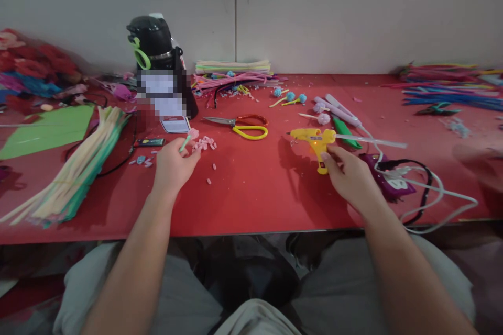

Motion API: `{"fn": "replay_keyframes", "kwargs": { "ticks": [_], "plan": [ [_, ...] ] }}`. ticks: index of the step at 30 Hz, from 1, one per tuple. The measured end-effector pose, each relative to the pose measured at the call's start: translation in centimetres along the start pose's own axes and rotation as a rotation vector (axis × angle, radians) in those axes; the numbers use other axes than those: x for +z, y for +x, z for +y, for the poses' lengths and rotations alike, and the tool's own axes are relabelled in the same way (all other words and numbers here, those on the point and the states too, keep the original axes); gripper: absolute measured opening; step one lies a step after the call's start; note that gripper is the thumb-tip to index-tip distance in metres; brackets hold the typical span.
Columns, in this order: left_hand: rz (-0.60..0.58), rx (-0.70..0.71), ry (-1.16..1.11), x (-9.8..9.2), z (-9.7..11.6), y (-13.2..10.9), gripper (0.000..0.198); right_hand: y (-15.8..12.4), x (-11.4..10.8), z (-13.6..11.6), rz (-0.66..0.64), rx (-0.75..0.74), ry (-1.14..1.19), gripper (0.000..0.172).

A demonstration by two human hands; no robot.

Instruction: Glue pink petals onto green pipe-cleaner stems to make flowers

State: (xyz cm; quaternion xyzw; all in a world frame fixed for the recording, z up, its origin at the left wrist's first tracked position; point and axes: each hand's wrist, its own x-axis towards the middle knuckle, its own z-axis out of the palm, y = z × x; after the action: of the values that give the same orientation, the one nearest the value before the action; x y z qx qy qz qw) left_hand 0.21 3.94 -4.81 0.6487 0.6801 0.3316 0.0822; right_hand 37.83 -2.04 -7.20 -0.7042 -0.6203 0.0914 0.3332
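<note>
My left hand is closed round a thin green stem topped with a small pink pom-pom, held just above the red table. Several small pink bits lie scattered beside it. My right hand reaches to the yellow glue gun, its fingertips touching the handle; the fingers are loosely curled and I cannot see a firm grip. A clear glue stick pokes from the gun's back.
Yellow-and-red scissors lie mid-table. A black jug stands at the back left, a pipe-cleaner bundle at left, more pipe cleaners at right. A white cable and purple power strip sit by my right hand.
</note>
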Motion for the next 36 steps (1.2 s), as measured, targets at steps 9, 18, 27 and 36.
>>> {"fn": "replay_keyframes", "kwargs": {
  "ticks": [9, 18, 27, 36],
  "plan": [
    [-0.049, 0.061, 0.04, 1.3, -0.7, 0.4, 0.012, -0.2, -0.6, 0.1, 0.067, 0.033, 0.121, 0.038],
    [0.016, 0.023, -0.049, 0.0, -0.6, 0.1, 0.022, -2.6, -1.2, -3.8, 0.015, -0.172, 0.259, 0.035],
    [-0.22, -0.072, -0.449, -0.9, 4.4, -4.5, 0.03, -4.1, 3.7, -8.9, -0.435, -0.206, 0.624, 0.023],
    [-0.49, 0.003, -0.589, -0.5, 6.1, -6.7, 0.03, -4.8, 6.2, -10.8, -0.396, -0.061, 0.962, 0.016]
  ]
}}
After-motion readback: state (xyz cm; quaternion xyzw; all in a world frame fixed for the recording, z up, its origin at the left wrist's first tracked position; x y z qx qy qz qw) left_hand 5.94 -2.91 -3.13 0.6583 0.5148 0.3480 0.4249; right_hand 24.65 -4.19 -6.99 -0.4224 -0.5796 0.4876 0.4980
